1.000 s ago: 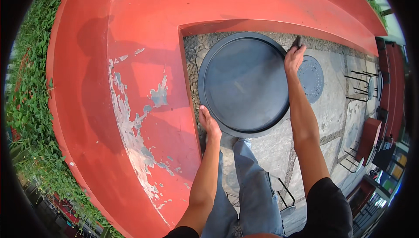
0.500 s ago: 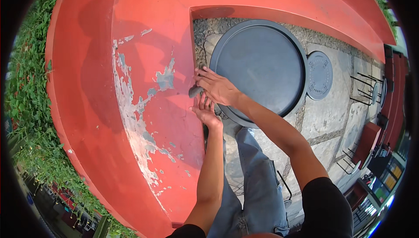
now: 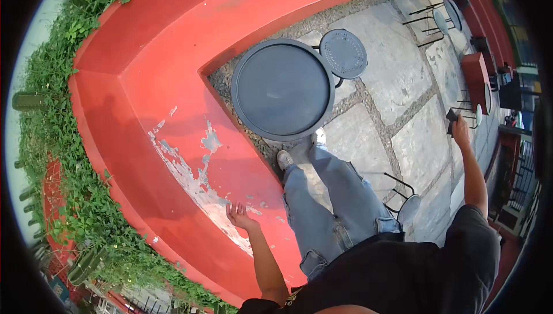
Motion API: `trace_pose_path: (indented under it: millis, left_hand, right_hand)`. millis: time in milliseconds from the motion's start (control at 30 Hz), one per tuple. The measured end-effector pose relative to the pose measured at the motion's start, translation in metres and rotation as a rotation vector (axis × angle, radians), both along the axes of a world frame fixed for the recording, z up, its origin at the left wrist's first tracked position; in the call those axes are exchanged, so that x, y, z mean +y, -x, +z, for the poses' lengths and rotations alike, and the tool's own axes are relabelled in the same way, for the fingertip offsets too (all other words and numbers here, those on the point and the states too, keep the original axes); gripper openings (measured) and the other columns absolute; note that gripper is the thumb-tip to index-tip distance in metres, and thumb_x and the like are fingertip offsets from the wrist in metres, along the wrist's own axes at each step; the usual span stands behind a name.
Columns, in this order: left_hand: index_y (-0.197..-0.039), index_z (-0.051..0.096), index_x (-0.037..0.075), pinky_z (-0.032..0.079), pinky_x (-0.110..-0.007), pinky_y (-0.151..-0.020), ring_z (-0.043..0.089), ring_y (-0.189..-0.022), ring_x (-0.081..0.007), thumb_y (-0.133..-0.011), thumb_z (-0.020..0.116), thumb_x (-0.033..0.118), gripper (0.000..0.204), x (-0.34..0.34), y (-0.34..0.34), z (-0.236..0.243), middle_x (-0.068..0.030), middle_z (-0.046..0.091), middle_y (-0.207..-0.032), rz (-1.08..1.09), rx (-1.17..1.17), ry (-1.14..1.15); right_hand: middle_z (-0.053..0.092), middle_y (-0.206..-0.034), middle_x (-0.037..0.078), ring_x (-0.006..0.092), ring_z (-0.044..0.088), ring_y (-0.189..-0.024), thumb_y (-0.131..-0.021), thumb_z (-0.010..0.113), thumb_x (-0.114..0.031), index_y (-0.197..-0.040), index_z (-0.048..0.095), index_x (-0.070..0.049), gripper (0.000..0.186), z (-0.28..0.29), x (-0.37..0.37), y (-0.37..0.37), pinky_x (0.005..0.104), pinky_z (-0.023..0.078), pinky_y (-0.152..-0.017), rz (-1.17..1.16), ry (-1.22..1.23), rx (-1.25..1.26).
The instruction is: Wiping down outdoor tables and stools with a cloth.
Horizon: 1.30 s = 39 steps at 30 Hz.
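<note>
My left hand (image 3: 241, 217) is raised over the red bench (image 3: 173, 92), fingers apart and nothing in them. Below it the bench's peeling patch (image 3: 193, 184) shows pale and grey where the red paint has come off. Out to the far right, my right hand (image 3: 461, 131) grips a small dark grey piece (image 3: 451, 116), flat-looking and maybe folded. Its exact kind cannot be made out. That hand is held out over the stone-paved side, well away from the bench.
A round dark table (image 3: 282, 89) stands in the bench's corner, with a perforated round stool (image 3: 344, 53) beside it. Another stool (image 3: 409, 209) is by my right leg. Green plants (image 3: 92, 199) line the bench's outer edge. More stools (image 3: 440, 21) stand farther off on the paving.
My hands were together at the bench's inner edge with the grey piece. They have parted: the right swung far right with it, the left drew back. The view has shifted, and my shoes now show.
</note>
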<state>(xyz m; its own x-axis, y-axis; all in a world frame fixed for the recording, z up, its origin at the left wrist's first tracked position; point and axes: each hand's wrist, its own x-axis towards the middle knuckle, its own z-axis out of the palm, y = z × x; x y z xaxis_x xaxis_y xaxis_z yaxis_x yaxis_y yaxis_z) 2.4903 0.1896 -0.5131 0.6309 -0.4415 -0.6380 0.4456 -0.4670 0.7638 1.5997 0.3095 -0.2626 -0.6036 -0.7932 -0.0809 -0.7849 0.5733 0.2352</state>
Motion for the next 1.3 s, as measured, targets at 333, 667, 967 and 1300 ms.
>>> trace_pose_path:
  millis: [333,667,967,1300]
  left_hand:
    - [-0.147,0.052,0.002,0.054,-0.040,-0.102,0.067,-0.120,-0.0314,-0.107,0.050,0.024,0.046,-0.229,0.134,0.143,-0.0163,0.065,-0.137,-0.594,0.101,0.390]
    - [-0.144,0.056,0.005,0.051,-0.041,-0.105,0.063,-0.123,-0.0277,-0.111,0.054,0.027,0.040,-0.241,0.379,0.290,-0.0127,0.064,-0.136,-1.379,0.239,0.600]
    - [-0.149,0.050,0.001,0.050,-0.044,-0.110,0.064,-0.127,-0.0285,-0.113,0.053,0.024,0.043,0.000,0.599,0.357,-0.0181,0.062,-0.143,-2.360,0.517,0.551]
    - [-0.116,0.066,0.000,0.048,-0.040,-0.113,0.065,-0.124,-0.0260,-0.095,0.079,0.004,0.025,0.224,0.726,0.405,-0.0177,0.071,-0.127,-2.995,0.930,0.809]
  right_hand:
    - [0.066,-0.108,0.021,0.0398,0.060,-0.114,-0.094,0.055,-0.025,-0.106,0.062,-0.002,0.027,0.114,0.180,-0.270,0.0518,0.045,-0.102,-0.478,0.080,-0.010]
    - [0.071,-0.110,0.005,0.0188,0.066,-0.101,-0.100,0.048,-0.022,-0.117,0.068,-0.005,0.031,0.074,0.210,-0.388,0.0403,0.048,-0.093,-1.146,1.833,-1.391]
    - [0.056,-0.100,0.002,0.0139,0.056,-0.092,-0.093,0.051,-0.014,-0.108,0.066,-0.004,0.023,0.126,0.239,-0.319,0.0316,0.047,-0.083,-0.797,1.630,-1.182]
    - [0.065,-0.101,0.012,0.0226,0.064,-0.093,-0.095,0.067,-0.020,-0.113,0.067,0.002,0.028,0.184,0.310,-0.260,0.0401,0.051,-0.082,-0.712,1.361,-0.599]
